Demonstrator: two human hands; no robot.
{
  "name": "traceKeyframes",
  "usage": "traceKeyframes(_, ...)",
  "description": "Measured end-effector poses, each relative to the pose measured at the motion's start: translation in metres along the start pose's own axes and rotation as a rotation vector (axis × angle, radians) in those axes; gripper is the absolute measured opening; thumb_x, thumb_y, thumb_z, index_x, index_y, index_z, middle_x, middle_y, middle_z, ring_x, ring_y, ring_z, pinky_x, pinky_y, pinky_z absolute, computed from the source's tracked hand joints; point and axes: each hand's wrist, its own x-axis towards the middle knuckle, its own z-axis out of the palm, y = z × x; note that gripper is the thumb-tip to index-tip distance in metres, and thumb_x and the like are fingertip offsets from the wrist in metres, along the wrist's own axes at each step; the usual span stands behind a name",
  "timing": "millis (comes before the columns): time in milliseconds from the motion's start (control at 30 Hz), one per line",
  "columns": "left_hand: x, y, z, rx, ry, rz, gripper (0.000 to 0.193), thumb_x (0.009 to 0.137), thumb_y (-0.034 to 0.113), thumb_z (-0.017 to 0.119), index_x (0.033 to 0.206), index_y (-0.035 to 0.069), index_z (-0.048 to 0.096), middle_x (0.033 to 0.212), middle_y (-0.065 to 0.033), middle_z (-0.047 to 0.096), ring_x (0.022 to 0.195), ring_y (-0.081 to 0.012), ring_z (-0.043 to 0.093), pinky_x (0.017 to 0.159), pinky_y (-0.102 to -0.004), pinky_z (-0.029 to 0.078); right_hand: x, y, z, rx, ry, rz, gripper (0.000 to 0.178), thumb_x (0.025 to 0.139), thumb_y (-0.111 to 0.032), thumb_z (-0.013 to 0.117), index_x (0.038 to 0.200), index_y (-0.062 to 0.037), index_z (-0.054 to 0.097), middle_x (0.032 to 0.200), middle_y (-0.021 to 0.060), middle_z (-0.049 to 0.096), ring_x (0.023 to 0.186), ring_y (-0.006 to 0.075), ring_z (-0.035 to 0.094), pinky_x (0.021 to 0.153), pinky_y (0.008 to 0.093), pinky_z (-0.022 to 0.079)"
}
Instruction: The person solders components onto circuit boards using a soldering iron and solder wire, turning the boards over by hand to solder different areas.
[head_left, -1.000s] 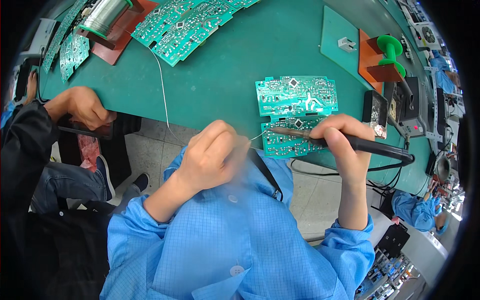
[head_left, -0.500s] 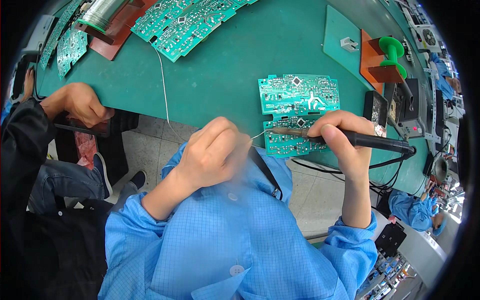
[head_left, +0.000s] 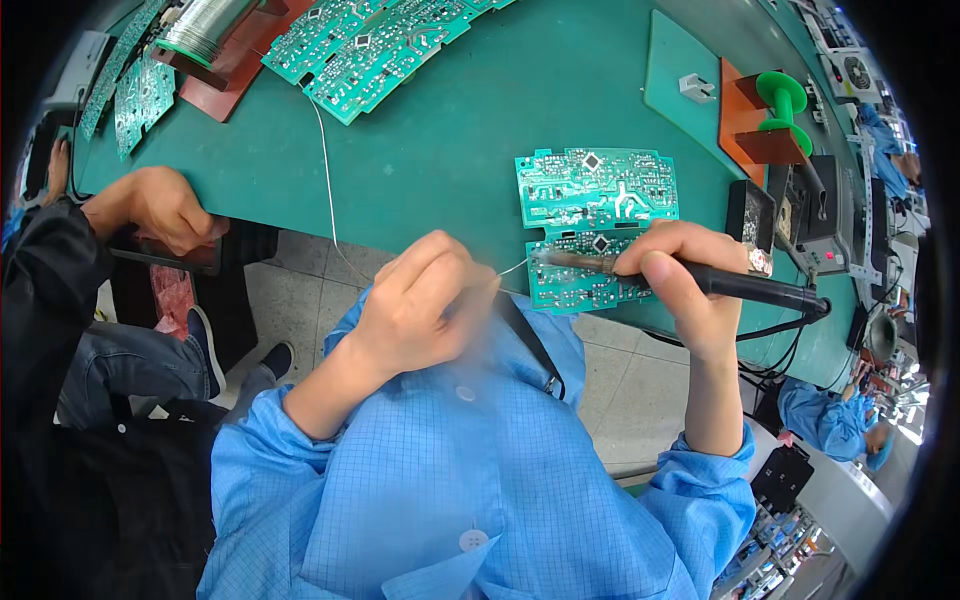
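My right hand grips a black-handled soldering iron, its tip lying across the lower part of a green circuit board near the table's front edge. My left hand pinches a thin solder wire, feeding its end toward the iron's tip at the board's left side. The wire runs back over the green mat to a spool at the far left. Both my sleeves are blue.
More green boards lie at the back of the green table. An orange stand with a green spool holder and a black iron station stand at the right. Another person's hand holds a phone at the left.
My hands and the iron have stayed at the board with only small shifts. The other person's hand at the left has barely moved.
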Motion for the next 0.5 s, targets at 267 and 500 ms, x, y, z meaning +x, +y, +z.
traceKeyframes(267,-0.0013,-0.002,0.0,0.016,0.018,0.021,0.016,0.065,-0.007,0.066,0.075,0.001,0.057,0.065,-0.0069,0.053,0.057,-0.0161,0.051,0.047,-0.026,0.04,0.0027,-0.005,-0.0042,-0.214,-0.116,-0.189,0.007,0.073,-0.009,0.063,0.074,-0.0023,0.065,0.064,0.005,0.061,0.053,0.0145,0.051,0.05,0.0267,0.039)
traceKeyframes(500,-0.0006,-0.0008,-0.0013,-0.005,0.007,0.006,0.016,0.064,-0.007,0.066,0.075,0.001,0.057,0.065,-0.0068,0.053,0.053,-0.0137,0.049,0.042,-0.0239,0.035,0.0003,0.0,-0.0001,-0.224,-0.069,-0.262,0.016,0.07,-0.016,0.061,0.071,-0.0003,0.064,0.056,0.0037,0.053,0.05,0.013,0.039,0.047,0.0275,0.028)
